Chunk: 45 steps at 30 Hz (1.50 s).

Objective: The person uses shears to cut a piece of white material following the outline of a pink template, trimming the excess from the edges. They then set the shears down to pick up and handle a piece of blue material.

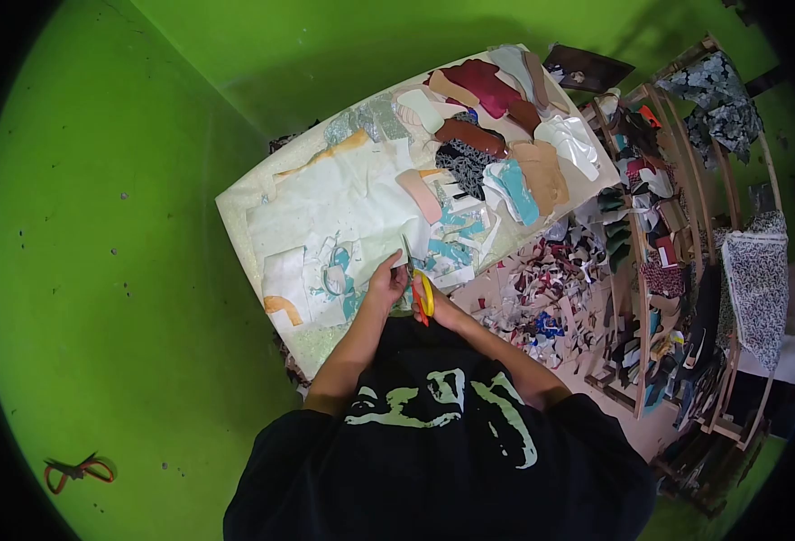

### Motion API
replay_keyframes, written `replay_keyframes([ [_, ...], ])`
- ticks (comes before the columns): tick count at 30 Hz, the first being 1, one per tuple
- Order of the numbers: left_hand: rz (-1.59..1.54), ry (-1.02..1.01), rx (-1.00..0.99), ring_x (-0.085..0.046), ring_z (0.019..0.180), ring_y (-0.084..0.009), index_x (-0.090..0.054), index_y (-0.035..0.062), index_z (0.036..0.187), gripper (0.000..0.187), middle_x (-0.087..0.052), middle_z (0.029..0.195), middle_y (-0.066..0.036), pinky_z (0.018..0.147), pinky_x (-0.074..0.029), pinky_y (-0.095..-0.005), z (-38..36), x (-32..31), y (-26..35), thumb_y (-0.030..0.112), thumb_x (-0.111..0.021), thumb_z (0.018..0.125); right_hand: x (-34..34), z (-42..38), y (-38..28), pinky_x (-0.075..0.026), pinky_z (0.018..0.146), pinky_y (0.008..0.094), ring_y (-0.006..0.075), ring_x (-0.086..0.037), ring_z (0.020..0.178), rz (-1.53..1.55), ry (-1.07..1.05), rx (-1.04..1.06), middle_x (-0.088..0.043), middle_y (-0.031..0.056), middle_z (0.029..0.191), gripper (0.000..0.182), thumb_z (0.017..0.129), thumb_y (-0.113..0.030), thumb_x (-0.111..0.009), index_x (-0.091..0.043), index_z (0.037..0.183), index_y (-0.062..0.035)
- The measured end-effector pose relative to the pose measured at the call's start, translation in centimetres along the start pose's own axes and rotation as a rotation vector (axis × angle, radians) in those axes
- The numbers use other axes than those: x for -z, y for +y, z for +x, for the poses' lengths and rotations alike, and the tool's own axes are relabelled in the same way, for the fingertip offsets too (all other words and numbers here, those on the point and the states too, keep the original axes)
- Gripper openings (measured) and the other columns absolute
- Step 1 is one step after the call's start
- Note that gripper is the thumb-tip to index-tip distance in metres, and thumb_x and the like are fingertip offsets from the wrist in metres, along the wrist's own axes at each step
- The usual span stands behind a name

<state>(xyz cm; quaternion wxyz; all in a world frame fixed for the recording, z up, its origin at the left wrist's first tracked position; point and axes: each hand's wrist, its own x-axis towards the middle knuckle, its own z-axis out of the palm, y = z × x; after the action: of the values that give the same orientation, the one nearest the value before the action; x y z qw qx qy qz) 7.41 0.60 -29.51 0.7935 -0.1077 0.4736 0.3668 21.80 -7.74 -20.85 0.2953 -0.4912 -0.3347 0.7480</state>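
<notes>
My right hand (433,305) is closed round the red and yellow handles of a pair of scissors (428,296), whose blades point away from me over the near edge of the table. Just left of the blades, my left hand (389,278) is closed in a pinch; what it holds is too small to make out. Pale sheet material (325,203) lies beyond both hands. Teal scraps (456,239) are scattered to the right, beside a pink cut piece (419,196). More teal and white strips (336,270) lie left of my left hand.
Cut pieces in maroon (478,87), brown (471,137) and tan (540,176) cover the table's far right part. Many scraps (551,298) litter the floor to the right. Beyond them stands a wooden rack (639,316) with materials. A green wall (100,252) rises at the left.
</notes>
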Motion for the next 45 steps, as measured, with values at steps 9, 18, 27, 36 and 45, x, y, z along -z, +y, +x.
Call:
replay_keyframes([
  [9,-0.028,0.059,0.035,-0.054,0.058,-0.0101,-0.061,0.0076,0.088,0.021,-0.058,0.073,-0.002,0.050,-0.046,-0.0161,-2.1,-1.4,-0.2,0.007,-0.081,0.080,0.5,-0.7,-3.3,-0.051,0.058,0.0265,0.0144,-0.059,0.064,0.209,0.083,-0.237,-0.053,0.0025,0.077,0.066,0.088,-0.075,-0.049,-0.047,0.106,-0.0116],
  [18,-0.007,-0.026,0.000,-0.065,0.072,-0.0123,-0.065,0.0032,0.092,0.015,-0.064,0.083,-0.006,0.061,-0.057,-0.0158,-2.4,-1.6,0.0,0.005,-0.076,0.083,-0.6,-0.6,-2.8,-0.048,0.048,0.0272,0.0146,-0.057,0.052,-0.114,0.175,-0.081,-0.053,0.0052,0.068,0.077,0.088,-0.080,-0.038,-0.048,0.102,-0.0050],
  [27,0.043,0.010,-0.101,-0.065,0.073,-0.0122,-0.065,0.0038,0.093,0.017,-0.064,0.084,-0.005,0.061,-0.057,-0.0156,-3.1,-2.0,0.2,0.007,-0.078,0.082,-1.0,-0.7,-2.9,-0.048,0.049,0.0274,0.0152,-0.056,0.053,-0.144,0.110,-0.137,-0.051,0.0054,0.067,0.081,0.086,-0.085,-0.029,-0.044,0.100,-0.0064],
  [36,0.037,0.047,-0.051,-0.064,0.080,-0.0145,-0.064,0.0056,0.104,0.029,-0.064,0.093,-0.005,0.064,-0.056,-0.0191,-2.4,-1.5,0.0,0.011,-0.081,0.081,-0.9,-0.5,-3.6,-0.048,0.047,0.0283,0.0152,-0.054,0.051,-0.091,0.129,-0.086,-0.051,0.0052,0.065,0.078,0.089,-0.080,-0.033,-0.048,0.101,-0.0039],
  [45,0.059,0.162,-0.221,-0.064,0.081,-0.0149,-0.065,0.0068,0.102,0.029,-0.066,0.096,-0.004,0.061,-0.051,-0.0212,-2.4,-1.8,0.1,0.015,-0.082,0.080,-1.2,-0.9,-3.0,-0.047,0.047,0.0285,0.0158,-0.054,0.050,-0.174,0.056,-0.112,-0.050,0.0054,0.065,0.080,0.090,-0.081,-0.029,-0.043,0.109,-0.0044],
])
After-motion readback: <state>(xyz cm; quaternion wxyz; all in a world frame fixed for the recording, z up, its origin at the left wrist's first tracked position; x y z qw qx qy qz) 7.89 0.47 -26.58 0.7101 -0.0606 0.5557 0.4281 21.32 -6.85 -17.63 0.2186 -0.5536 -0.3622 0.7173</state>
